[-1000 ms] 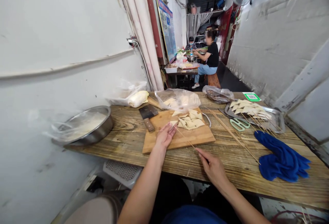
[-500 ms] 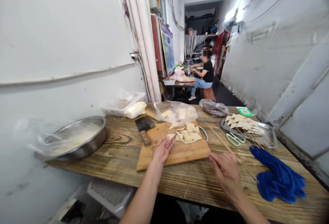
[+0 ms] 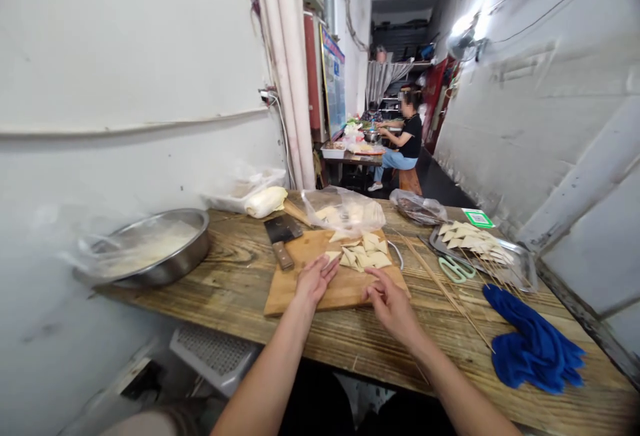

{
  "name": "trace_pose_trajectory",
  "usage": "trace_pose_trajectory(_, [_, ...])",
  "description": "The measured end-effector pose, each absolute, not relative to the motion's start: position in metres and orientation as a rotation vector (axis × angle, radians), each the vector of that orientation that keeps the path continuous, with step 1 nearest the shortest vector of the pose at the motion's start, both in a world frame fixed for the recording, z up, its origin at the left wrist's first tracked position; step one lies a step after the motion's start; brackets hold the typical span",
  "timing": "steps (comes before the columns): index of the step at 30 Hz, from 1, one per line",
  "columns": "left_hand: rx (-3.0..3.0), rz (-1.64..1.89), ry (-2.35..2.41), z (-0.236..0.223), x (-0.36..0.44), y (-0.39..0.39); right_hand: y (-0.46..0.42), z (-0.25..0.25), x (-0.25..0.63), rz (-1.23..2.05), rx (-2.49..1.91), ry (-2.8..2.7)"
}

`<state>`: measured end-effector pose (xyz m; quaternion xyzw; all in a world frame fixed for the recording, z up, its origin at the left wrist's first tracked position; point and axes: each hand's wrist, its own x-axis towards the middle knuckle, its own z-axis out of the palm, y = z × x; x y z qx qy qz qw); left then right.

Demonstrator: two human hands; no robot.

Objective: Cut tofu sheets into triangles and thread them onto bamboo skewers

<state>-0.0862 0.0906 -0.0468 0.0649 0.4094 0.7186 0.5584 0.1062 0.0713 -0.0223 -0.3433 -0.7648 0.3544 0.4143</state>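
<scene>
My left hand (image 3: 314,280) lies on the wooden cutting board (image 3: 295,296), fingers stretched flat, fingertips on a pale triangular tofu piece (image 3: 332,257). My right hand (image 3: 391,303) rests at the board's right front corner, fingers pinched together; what they hold is hidden. A small pile of tofu triangles (image 3: 367,257) sits just beyond both hands. A cleaver (image 3: 282,233) lies at the board's back left corner.
Loose bamboo skewers (image 3: 443,284), green scissors (image 3: 454,269), a metal tray (image 3: 524,271) of skewered tofu and a blue cloth (image 3: 533,346) lie to the right. A steel basin (image 3: 150,256) stands left, a plastic bag (image 3: 343,209) behind the board. A seated person (image 3: 407,139) works at a far table.
My right hand went right toward the loose skewers, then came back left to the board's corner. The left hand stayed on the tofu piece. The camera view shifted.
</scene>
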Motion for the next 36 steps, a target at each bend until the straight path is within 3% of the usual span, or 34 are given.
trace_pose_trajectory(8, [0.187,1.668,1.01,-0.045,-0.086,0.092,0.069,-0.05,0.087,0.621,-0.921,-2.143])
trace_pose_trajectory(36, [0.158,1.657,1.042,-0.039,-0.084,0.09,0.072,-0.056,0.073,0.627,-0.944,-2.124])
